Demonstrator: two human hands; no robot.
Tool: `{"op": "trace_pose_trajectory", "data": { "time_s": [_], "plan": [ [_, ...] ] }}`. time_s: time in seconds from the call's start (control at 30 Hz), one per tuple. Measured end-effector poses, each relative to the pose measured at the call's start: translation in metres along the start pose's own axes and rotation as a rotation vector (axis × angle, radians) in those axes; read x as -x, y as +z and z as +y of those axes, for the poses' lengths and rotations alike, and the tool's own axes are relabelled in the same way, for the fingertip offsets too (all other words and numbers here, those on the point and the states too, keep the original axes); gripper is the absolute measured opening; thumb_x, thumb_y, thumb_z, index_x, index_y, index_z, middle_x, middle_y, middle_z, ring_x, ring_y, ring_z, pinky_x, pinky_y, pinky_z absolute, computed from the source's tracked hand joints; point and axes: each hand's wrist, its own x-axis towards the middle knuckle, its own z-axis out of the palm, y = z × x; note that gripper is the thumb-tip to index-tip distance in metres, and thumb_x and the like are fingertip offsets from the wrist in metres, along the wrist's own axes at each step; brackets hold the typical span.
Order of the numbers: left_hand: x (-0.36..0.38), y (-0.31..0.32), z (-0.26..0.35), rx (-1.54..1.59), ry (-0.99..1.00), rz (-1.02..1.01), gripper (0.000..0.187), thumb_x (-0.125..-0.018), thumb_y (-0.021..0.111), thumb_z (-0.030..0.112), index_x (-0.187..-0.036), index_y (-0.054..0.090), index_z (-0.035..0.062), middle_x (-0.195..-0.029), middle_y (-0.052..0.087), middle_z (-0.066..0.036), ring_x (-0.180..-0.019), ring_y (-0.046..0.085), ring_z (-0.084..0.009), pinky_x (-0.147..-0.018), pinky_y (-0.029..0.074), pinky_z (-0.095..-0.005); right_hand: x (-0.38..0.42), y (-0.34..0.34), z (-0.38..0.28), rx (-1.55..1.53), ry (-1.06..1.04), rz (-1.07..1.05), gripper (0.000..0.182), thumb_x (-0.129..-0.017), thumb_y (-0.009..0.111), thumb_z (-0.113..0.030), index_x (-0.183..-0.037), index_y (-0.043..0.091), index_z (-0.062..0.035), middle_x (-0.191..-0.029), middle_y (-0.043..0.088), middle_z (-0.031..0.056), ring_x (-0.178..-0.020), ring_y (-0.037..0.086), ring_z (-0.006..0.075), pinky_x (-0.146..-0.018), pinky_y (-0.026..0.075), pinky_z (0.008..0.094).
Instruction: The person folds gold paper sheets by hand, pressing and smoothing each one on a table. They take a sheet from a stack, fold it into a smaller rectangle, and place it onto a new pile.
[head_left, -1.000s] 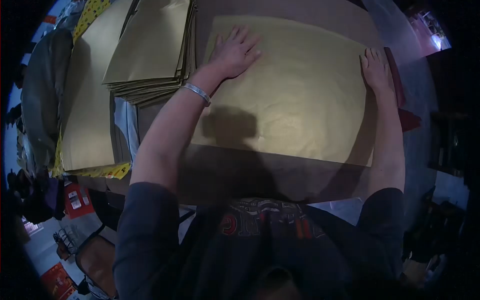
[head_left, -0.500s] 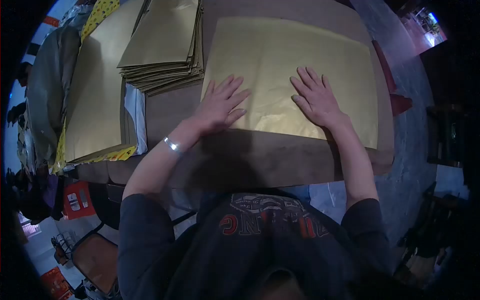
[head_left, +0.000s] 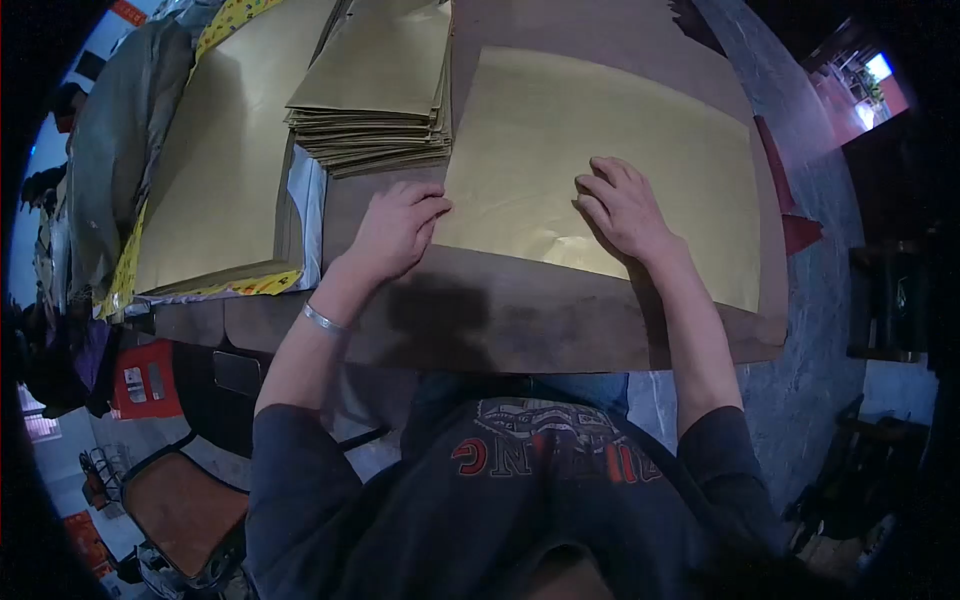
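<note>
A large gold paper sheet (head_left: 600, 130) lies flat on the brown table, with a few creases near its front edge. My left hand (head_left: 400, 225) is at the sheet's left edge, fingers drawn together and tips pinching the edge near the front left corner. The thumb is mostly hidden. My right hand (head_left: 622, 210) rests on the sheet right of the middle, fingers slightly bent and apart, holding nothing.
Behind my left hand stands a stack of folded gold paper (head_left: 375, 75). Further left lies a pile of large gold sheets (head_left: 225, 160) on yellow printed wrapping (head_left: 235, 285). A chair (head_left: 185, 510) stands at the lower left, off the brown table (head_left: 570, 320).
My left hand has slid left off the sheet's surface to its edge, closing its fingers. My right hand has bent its fingers. The view has shifted slightly.
</note>
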Motion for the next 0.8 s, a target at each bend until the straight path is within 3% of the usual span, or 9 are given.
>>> {"op": "trace_pose_trajectory", "data": {
  "time_s": [0.13,0.43,0.5,0.6,0.8],
  "plan": [
    [0.011,0.000,0.000,-0.016,-0.048,-0.097,0.024,-0.081,0.060,0.008,-0.103,0.069,0.0143,-0.114,0.063,-0.003,-0.110,0.056,-0.0258,-0.089,0.045,-0.0424,-0.010,0.004,-0.019,0.007,-0.024,-0.023,0.032,-0.091,0.060,-0.029,-0.118,0.062,-0.0118,-0.135,0.051,0.0143,-0.130,0.044,0.0350,-0.108,0.035,0.0470],
    [0.028,0.018,0.002,0.084,0.008,0.045,0.024,-0.076,0.064,0.008,-0.099,0.066,0.0162,-0.113,0.062,-0.005,-0.110,0.056,-0.0278,-0.087,0.046,-0.0439,-0.061,0.031,-0.050,-0.057,-0.252,-0.200,0.044,-0.096,0.053,-0.034,-0.134,0.052,-0.0120,-0.150,0.039,0.0137,-0.142,0.031,0.0344,-0.111,0.027,0.0596],
    [0.031,0.019,0.003,0.118,0.012,0.118,0.022,-0.078,0.064,0.009,-0.098,0.066,0.0155,-0.114,0.062,-0.005,-0.110,0.056,-0.0286,-0.086,0.047,-0.0437,-0.085,0.035,-0.052,-0.026,-0.245,-0.231,0.048,-0.097,0.050,-0.036,-0.137,0.049,-0.0106,-0.153,0.036,0.0144,-0.145,0.027,0.0329,-0.113,0.025,0.0597],
    [0.030,0.018,0.010,0.110,-0.017,0.086,0.019,-0.078,0.066,0.009,-0.097,0.065,0.0116,-0.119,0.061,-0.008,-0.113,0.054,-0.0319,-0.089,0.046,-0.0456,-0.125,0.044,-0.039,-0.019,-0.207,-0.257,0.058,-0.099,0.042,-0.042,-0.143,0.043,-0.0041,-0.155,0.032,0.0163,-0.147,0.023,0.0314,-0.116,0.021,0.0564],
    [0.030,0.015,0.008,0.127,-0.011,0.060,0.025,-0.074,0.067,0.007,-0.098,0.063,0.0108,-0.124,0.058,-0.009,-0.115,0.052,-0.0326,-0.092,0.046,-0.0459,-0.194,0.065,-0.002,0.037,-0.110,-0.249,0.064,-0.100,0.038,-0.043,-0.148,0.033,-0.0004,-0.158,0.025,0.0156,-0.148,0.019,0.0296,-0.118,0.017,0.0549]
  ]
}}
